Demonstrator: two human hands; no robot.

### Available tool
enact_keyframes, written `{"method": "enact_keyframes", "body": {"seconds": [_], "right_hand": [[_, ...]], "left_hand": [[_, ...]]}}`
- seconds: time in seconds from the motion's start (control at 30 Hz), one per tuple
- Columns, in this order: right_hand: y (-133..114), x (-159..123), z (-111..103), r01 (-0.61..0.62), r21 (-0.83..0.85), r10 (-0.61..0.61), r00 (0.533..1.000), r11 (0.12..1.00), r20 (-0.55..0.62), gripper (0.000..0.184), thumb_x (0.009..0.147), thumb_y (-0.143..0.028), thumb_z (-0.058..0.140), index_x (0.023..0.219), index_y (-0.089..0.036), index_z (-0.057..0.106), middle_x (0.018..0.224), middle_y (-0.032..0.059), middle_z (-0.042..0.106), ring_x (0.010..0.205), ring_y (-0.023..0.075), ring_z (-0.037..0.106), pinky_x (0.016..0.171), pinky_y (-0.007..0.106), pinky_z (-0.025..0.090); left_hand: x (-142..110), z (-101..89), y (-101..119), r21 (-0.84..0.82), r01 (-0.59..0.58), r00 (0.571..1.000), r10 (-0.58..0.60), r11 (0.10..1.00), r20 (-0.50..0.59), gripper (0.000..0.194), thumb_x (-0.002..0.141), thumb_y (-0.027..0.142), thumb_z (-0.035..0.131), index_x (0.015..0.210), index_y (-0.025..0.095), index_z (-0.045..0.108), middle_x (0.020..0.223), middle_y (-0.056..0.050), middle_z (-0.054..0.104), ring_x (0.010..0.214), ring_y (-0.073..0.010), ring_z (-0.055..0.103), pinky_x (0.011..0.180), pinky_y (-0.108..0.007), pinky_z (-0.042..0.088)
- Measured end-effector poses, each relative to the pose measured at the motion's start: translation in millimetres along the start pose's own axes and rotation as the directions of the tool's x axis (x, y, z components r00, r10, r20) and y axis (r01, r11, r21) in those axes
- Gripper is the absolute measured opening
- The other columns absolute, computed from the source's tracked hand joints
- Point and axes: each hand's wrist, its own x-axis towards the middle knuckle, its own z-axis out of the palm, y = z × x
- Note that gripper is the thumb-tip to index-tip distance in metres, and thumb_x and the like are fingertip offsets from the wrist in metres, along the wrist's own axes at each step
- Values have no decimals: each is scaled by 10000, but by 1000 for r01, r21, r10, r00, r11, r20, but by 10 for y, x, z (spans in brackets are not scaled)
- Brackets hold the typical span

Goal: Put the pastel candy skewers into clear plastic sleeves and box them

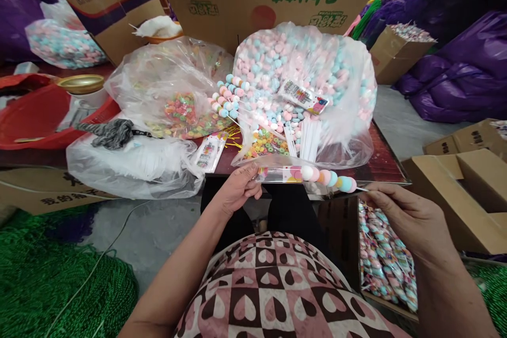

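My left hand [242, 190] pinches the far end of a clear printed wrapper [277, 174], held level above the table's front edge. On the right, my right hand [412, 216] grips the white stick [361, 188] of a candy skewer [325, 177]. The skewer carries pink, white, blue and orange pieces, and its tip is at or in the wrapper's mouth; I cannot tell how deep. Just beyond lie bare white sticks [311, 137], colourful candy rings [269, 143] and a big clear bag of pastel candies [269, 58]. Several finished skewers [229, 96] rest to the left of that bag.
A stack of printed wrappers [212, 152] and yellow ties [233, 137] lie on the dark red table [384, 153]. Below right stands a box of wrapped skewers [386, 253], beside an open carton [451, 185]. A red basket [31, 111] is at left; green cord [67, 274] covers the floor.
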Motion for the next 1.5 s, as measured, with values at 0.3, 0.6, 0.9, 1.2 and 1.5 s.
{"method": "enact_keyframes", "body": {"seconds": [0.3, 0.6, 0.9, 1.2, 1.5], "right_hand": [[26, -28, 28, -82, 32, 80, 995, 996, 59, 195, 749, -397, 724, 809, -212, 720, 720, 24, 702, 663, 159, 644, 642, 249, 528], [47, -57, 72, -37, 19, 36, 998, 999, 57, 238, 786, -446, 700, 818, -212, 727, 657, 10, 665, 604, 151, 606, 594, 258, 490], [-12, -89, 249, -7, 11, 6, 993, 1000, 120, 257, 861, -439, 625, 823, -195, 693, 579, -3, 589, 550, 137, 526, 552, 269, 431], [-44, -236, 775, -213, 358, 163, 973, 909, 166, 257, 845, -459, 662, 854, -203, 664, 527, -47, 517, 467, 103, 461, 452, 226, 383], [-258, -207, 1106, -233, 456, 99, 949, 859, 299, 216, 849, -409, 682, 920, -205, 675, 580, -37, 543, 514, 100, 491, 493, 220, 403]], "left_hand": [[-6, 61, 39, 122, 4, 999, 3, 993, -53, 406, 745, 523, 752, 782, 160, 576, 427, 139, 266, 325, -18, 258, 439, -208, 421], [-27, 130, 142, 310, -62, 991, 96, 949, -98, 445, 736, 576, 727, 691, 174, 543, 400, 127, 310, 320, -24, 285, 422, -203, 401], [-40, 170, 189, 165, -93, 985, 115, 982, -125, 343, 726, 459, 783, 843, 164, 652, 648, 22, 615, 521, -81, 565, 563, -225, 511], [-191, 456, 359, -218, -303, 953, 293, 928, -79, 680, 603, 564, 830, 1184, 286, 608, 1195, -77, 673, 1252, -302, 572, 941, -403, 499], [-66, 579, 377, -165, -387, 915, 357, 907, -188, 281, 765, 386, 753, 956, 216, 638, 763, 8, 664, 899, -200, 683, 780, -313, 515]]}}
